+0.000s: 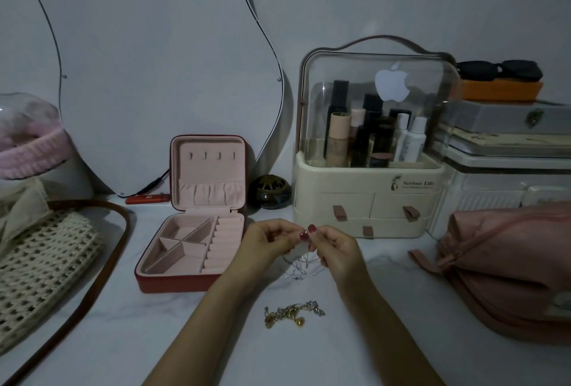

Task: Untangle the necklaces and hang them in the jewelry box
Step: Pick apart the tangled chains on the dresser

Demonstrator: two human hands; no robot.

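Both hands are raised just above the table [386, 277], close together, at work on a thin silver chain [301, 266]. The left hand [265, 242] and the right hand [335, 245] each have thumb and forefinger closed in a pinch on the chain, the fingers [304, 235] almost touching, which looks like a grip meant to tease apart a small knot or clasp. The rest of the chain hangs down in loose loops between the wrists and trails onto the table, so its weight pulls the tangle open rather than tighter.

Nearer the person lies a second clump, a gold necklace [292, 314] bunched with some silver links, untouched and probably next in turn.

The jewelry box [191, 282] stands open just left of the hands, its lid propped upright against the wall. The hooks [211, 155] in the lid are all bare, so nothing has been hung yet. Its place close beside the hands keeps the reach short once a chain comes free.

To the far right stands a clear-fronted cosmetics case [367, 209], and a pink bag [506, 268] lies at the right edge.
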